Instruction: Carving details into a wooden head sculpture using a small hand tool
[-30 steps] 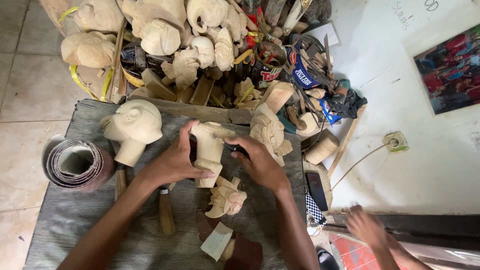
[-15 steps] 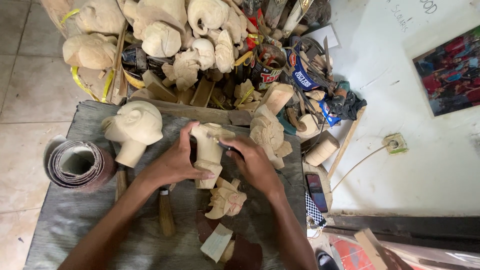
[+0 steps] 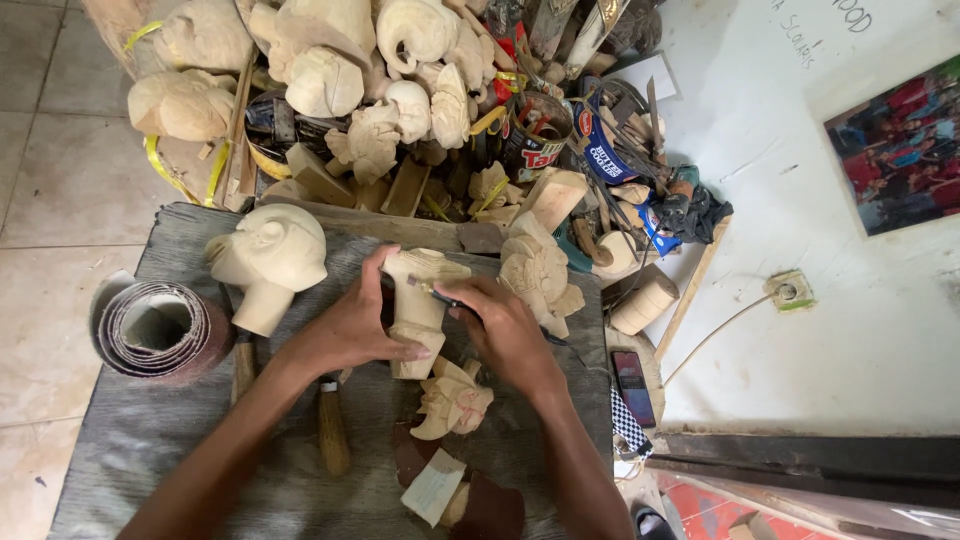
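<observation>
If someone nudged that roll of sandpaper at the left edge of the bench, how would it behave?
The sandpaper roll lies on its side, coiled loosely, so it would probably roll or partly uncoil. It looks hollow, so likely light and squashable. It overhangs the bench edge, so it might drop off.

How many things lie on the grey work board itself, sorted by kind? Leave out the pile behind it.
Pale carved wooden pieces: 4 (bird-like head, piece held by both hands)
Wooden tool handles: 2 ()
Sandpaper scraps: 1
Total: 7

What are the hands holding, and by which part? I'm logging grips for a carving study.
Left hand grips the pale wooden carving around its middle; right hand holds a thin carving tool by its handle.
</observation>
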